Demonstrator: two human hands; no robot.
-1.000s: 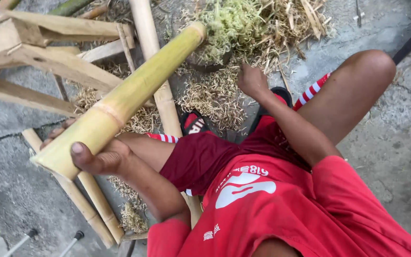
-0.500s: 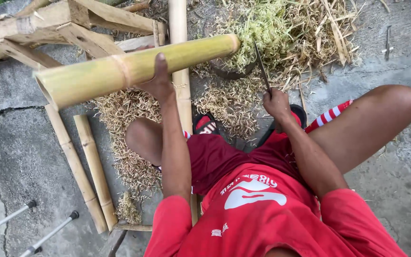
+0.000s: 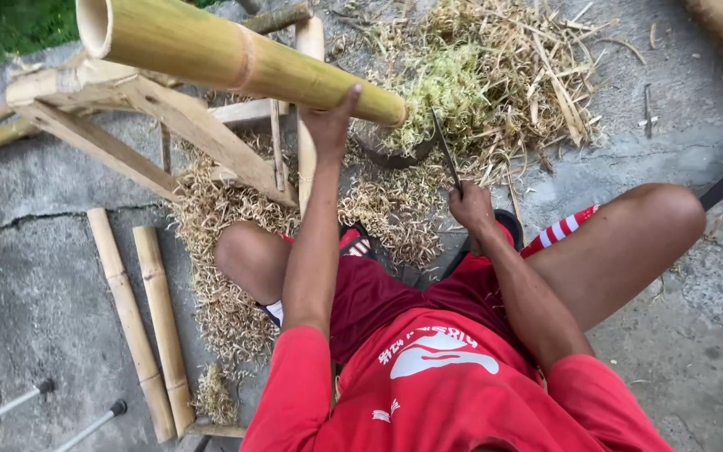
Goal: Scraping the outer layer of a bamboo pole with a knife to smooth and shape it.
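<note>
- One green bamboo pole (image 3: pixel 236 57): long axis upper left to lower right, hollow end upper left.
- Left hand (image 3: pixel 328 125): grasps it from below.
- Right hand (image 3: pixel 472 208): closed on a knife (image 3: pixel 445 149), blade pointing up.

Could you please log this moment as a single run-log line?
left hand: grips green bamboo pole, raised | right hand: holds knife, blade up | ground: bamboo shavings, two cut bamboo pieces

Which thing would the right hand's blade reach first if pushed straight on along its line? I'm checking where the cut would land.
Probably the green bamboo pole: the dark blade in the right hand points up toward the pole's near end. Depth is unclear; it could pass into the shavings pile.
</note>
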